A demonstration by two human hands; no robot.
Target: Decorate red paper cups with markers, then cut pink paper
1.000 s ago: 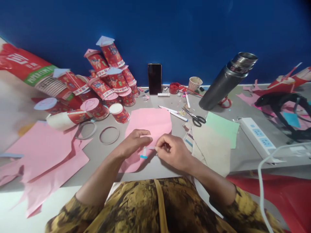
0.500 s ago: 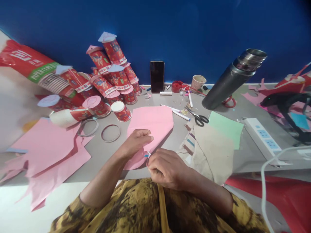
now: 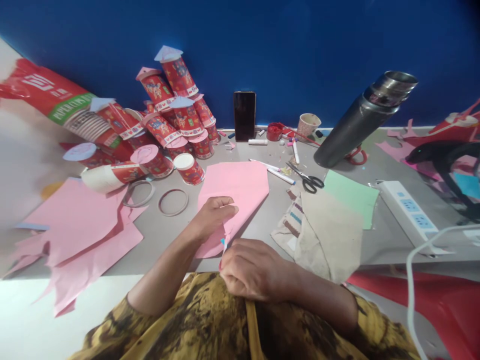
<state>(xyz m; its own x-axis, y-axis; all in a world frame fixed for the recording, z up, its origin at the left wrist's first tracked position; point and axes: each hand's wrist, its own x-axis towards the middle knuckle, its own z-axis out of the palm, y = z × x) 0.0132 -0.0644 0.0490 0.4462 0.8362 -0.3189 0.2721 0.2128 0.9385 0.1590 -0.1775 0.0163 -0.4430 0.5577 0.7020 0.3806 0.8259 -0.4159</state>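
A folded sheet of pink paper [image 3: 240,180] lies in front of me, reaching to the table's near edge. My left hand [image 3: 215,215] rests on it, thumb and fingers closed on the paper near its lower part. Beside it, at the paper's lower right edge, my right hand [image 3: 255,270] is curled into a fist. A small blue and white bit [image 3: 224,243] shows between the fist and the paper. What lies inside the right fingers is hidden. Black-handled scissors [image 3: 309,181] lie farther off to the right, touched by neither hand.
Decorated red paper cups [image 3: 183,117] are stacked at the back left. Two tape rings [image 3: 173,202] and more pink paper [image 3: 82,215] lie left. Rightward are markers [image 3: 281,175], a beige cloth [image 3: 330,230], green paper [image 3: 352,200], a dark flask [image 3: 356,125] and a power strip [image 3: 408,207]. A phone [image 3: 245,116] stands behind.
My right fist has moved slightly down and left, along the paper's edge toward me. My left hand keeps its hold on the paper. The view has shifted a little.
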